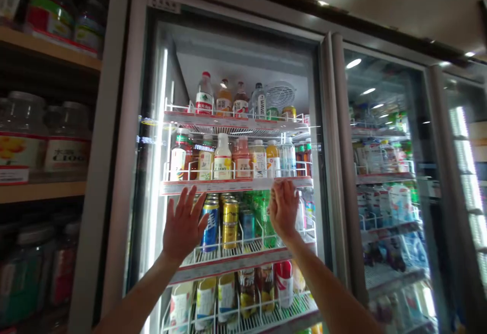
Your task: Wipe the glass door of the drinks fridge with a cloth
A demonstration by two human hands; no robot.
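Note:
My left hand (184,222) is raised before the lit drinks fridge, palm forward with its fingers spread and nothing in it. Beyond it stand a blue can (210,225) and a gold can (230,223). My right hand (283,208) is up at the level of the shelf edge (236,186), fingers bent and close together. Whatever lies under those fingers, if anything, is hidden. Green bottles (266,217) show behind that hand. Reflections lie on the glass door (243,45); whether either hand touches the glass is unclear.
Bottles fill the upper shelves, among them a red-capped water bottle (204,96) and a white-capped bottle (222,157). Below are dark-labelled bottles (247,291). A vertical door frame (340,161) separates a second fridge (388,192) at right. Wooden shelves (45,189) with bottles stand left.

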